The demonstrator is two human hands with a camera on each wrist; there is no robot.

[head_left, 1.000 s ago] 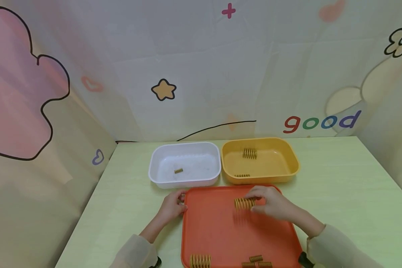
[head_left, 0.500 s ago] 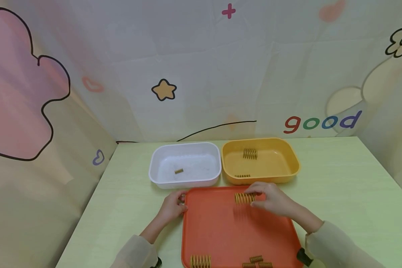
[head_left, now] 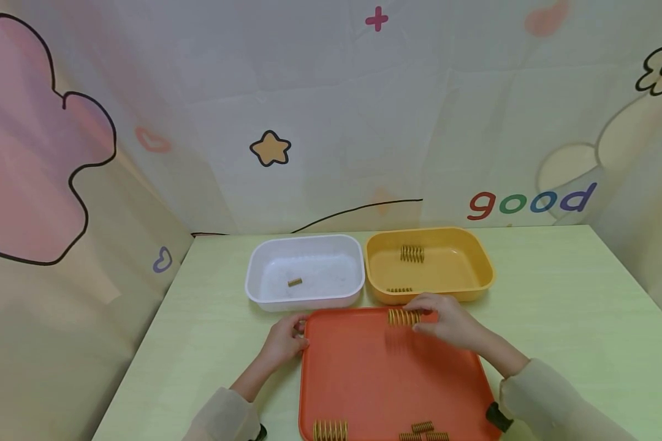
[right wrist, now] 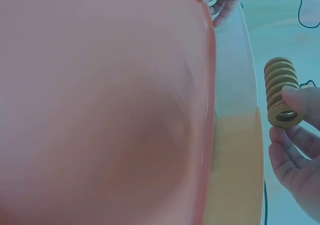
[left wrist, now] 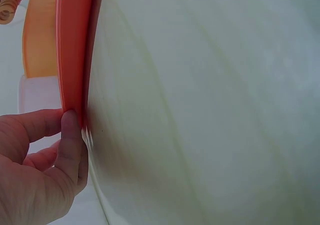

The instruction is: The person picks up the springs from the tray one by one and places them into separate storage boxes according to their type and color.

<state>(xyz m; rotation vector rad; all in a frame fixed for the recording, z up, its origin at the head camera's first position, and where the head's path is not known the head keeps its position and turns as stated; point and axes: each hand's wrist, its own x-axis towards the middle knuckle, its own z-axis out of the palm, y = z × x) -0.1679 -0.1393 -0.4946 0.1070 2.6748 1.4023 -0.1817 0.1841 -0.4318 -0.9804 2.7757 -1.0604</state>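
Note:
In the head view my right hand (head_left: 445, 321) pinches a large yellow coil spring (head_left: 401, 317) by one end. It is held above the far edge of an orange-red tray (head_left: 386, 383), just short of the yellow bin. Seen from the right wrist, thumb and fingers grip the spring (right wrist: 281, 87) near its open end. My left hand (head_left: 281, 343) holds the tray's left rim near the far corner; the left wrist view shows thumb and finger pinching that rim (left wrist: 75, 50). Another large spring (head_left: 330, 430) and three smaller springs (head_left: 422, 427) lie on the tray's near part.
Behind the tray stand a white bin (head_left: 309, 302) with one small spring (head_left: 295, 282) and a yellow bin (head_left: 452, 275) with two large springs (head_left: 412, 254). They stand side by side on the pale green table (head_left: 557, 294), with a printed curtain (head_left: 331, 110) behind.
My right hand has lifted the large spring and carried it a little away from me, towards the yellow bin. The left hand stays on the tray's rim.

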